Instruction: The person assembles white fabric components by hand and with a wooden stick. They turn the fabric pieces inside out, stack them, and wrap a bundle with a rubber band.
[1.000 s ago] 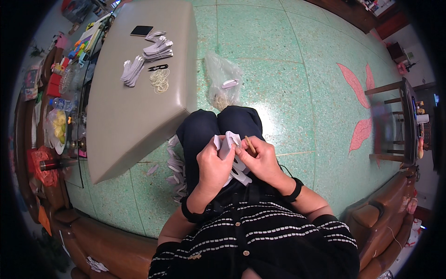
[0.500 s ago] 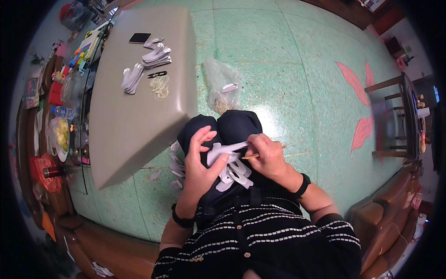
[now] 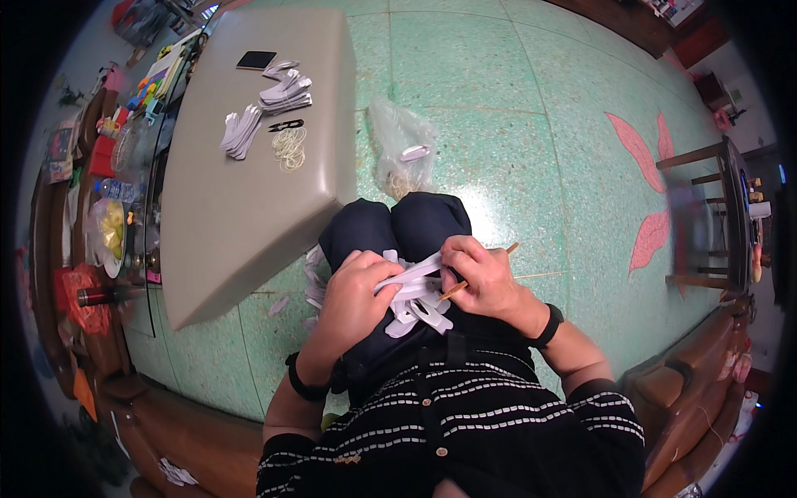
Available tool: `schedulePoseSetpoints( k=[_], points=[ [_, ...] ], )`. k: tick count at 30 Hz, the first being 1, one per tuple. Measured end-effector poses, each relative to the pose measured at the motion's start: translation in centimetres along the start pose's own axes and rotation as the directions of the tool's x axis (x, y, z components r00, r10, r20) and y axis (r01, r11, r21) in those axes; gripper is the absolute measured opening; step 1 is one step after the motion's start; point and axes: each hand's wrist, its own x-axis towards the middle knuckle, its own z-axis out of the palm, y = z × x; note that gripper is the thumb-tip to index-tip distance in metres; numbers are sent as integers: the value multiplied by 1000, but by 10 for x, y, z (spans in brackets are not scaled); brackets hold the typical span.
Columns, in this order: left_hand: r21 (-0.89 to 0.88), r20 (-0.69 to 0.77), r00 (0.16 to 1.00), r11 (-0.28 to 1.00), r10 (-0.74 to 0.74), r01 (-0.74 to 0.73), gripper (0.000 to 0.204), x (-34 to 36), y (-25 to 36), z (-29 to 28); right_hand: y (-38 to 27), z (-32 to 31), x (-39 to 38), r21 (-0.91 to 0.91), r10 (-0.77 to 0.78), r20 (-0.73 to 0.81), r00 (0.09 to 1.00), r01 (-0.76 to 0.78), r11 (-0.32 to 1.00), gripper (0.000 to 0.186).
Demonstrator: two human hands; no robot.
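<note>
Over my lap, my left hand (image 3: pixel 357 297) is closed on white paper-like strips (image 3: pixel 422 270), thumb pressed against their near side. My right hand (image 3: pixel 481 278) pinches the other end of the strips. A thin wooden stick (image 3: pixel 452 290) also passes through the right hand's grip, with its tip poking out past the knuckles. From that hand a fine pale strand (image 3: pixel 540 274) trails to the right. More loose white strips (image 3: pixel 430 317) lie on my thighs under the hands, some with cut-out slots. Another heap of strips (image 3: pixel 314 282) shows beside my left leg.
A beige padded bench (image 3: pixel 249 216) at left carries bundled strips (image 3: pixel 285 93), a second bundle (image 3: pixel 240 133), black thread snips (image 3: pixel 286 125), a coil of pale strands (image 3: pixel 290 149) and a phone (image 3: pixel 256 61). A clear plastic bag (image 3: pixel 401 137) lies on the green floor beyond my knees.
My left hand's raised, spread fingers have come down and closed around the strips. The stick in my right hand has tilted more steeply.
</note>
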Motion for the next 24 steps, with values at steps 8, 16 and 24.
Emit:
schedulePoseSetpoints(
  k=[8,16,24],
  points=[
    [-394,431,811,726,-396,563,17,11,-5,-5,0,-10,18,-159,-234,138,962,255,954,17],
    [-566,367,874,669,-318,481,14,4,-21,8,7,3,21,-54,-277,148,949,287,956,18],
    [-534,263,893,715,-366,451,14,0,-20,13,-1,17,14,-31,-164,65,984,166,986,22]
  ],
)
